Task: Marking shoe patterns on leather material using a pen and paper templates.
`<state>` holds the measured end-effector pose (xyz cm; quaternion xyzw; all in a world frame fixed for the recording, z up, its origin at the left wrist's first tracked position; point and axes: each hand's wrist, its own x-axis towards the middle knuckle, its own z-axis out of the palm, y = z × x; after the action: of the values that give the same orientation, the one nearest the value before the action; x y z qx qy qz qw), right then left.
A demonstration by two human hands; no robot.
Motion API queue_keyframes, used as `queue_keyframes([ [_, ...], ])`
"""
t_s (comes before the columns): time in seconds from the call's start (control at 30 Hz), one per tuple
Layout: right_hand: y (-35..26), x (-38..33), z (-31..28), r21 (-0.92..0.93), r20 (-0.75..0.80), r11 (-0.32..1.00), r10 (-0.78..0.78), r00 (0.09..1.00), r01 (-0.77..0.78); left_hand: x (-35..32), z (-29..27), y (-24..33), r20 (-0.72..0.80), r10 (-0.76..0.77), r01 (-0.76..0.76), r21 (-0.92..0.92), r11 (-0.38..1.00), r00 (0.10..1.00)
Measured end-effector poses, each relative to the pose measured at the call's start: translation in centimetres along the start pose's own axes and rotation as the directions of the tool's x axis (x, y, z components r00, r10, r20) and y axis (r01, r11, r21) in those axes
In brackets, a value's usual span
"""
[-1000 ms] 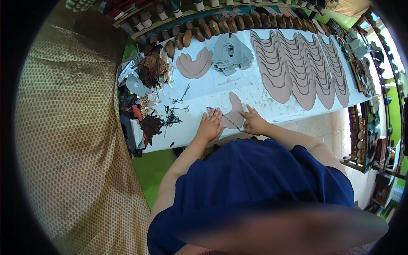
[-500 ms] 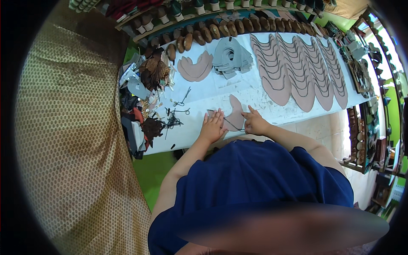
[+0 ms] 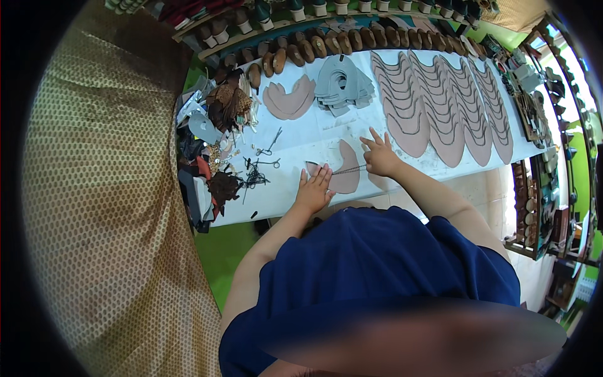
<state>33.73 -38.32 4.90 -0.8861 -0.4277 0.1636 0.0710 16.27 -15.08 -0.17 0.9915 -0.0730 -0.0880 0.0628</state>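
A curved, pinkish-beige shoe upper piece (image 3: 349,181) lies on the white-covered table at its near edge. My left hand (image 3: 315,190) rests flat on its left arm, fingers stretched out and pressing it down. A thin dark braided cord (image 3: 347,169) runs nearly straight from under those fingertips across the piece to my right hand (image 3: 380,156). The right hand is raised to the right of the piece and pinches the cord, with a couple of fingers extended away. The exact pinch point is too small to make out.
Overlapping rows of cord-trimmed pieces (image 3: 408,135) cover the table's right side. Grey pieces (image 3: 342,85) and a pink stack (image 3: 289,103) lie farther back. Loose dark cords (image 3: 254,178), scissors (image 3: 270,143) and scraps (image 3: 226,107) crowd the left. Brown shoe lasts (image 3: 342,43) line the back.
My right hand has moved up and away from the piece's right edge. The cord, which sagged along the near edge, is now drawn straighter across it. My left hand stays in place.
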Motion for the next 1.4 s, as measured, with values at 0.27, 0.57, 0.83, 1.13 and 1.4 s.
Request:
queue_keyframes([
  [0.27, 0.5, 2.4, 0.8, -0.065, 0.008, 0.997, 0.049, 0.999, -0.049, -0.1, 0.4, 0.1, -0.014, -0.016, 0.016, 0.016, 1.000, 1.000],
  [0.57, 0.7, 2.1, 2.1, 0.010, -0.019, 0.991, 0.131, 0.991, -0.131, 0.1, -0.5, 0.6, 0.014, -0.034, 0.033, 0.045, 0.998, 0.999],
  [0.83, 0.7, 2.0, 2.6, 0.015, -0.077, 0.994, 0.107, 0.991, -0.106, 1.2, -0.2, 1.6, 0.023, 0.048, -0.047, -0.033, 0.998, 0.999],
  [1.13, 0.8, 3.9, 1.4, -0.037, -0.098, 0.996, 0.080, 0.992, -0.084, 1.4, -0.5, 1.7, 0.067, 0.033, -0.032, -0.008, 0.999, 0.997],
  [1.4, 0.4, 6.1, 1.6, -0.078, -0.117, 0.992, 0.087, 0.989, -0.097, 1.4, -0.3, 1.6, 0.034, 0.030, -0.029, -0.030, 0.999, 0.999],
])
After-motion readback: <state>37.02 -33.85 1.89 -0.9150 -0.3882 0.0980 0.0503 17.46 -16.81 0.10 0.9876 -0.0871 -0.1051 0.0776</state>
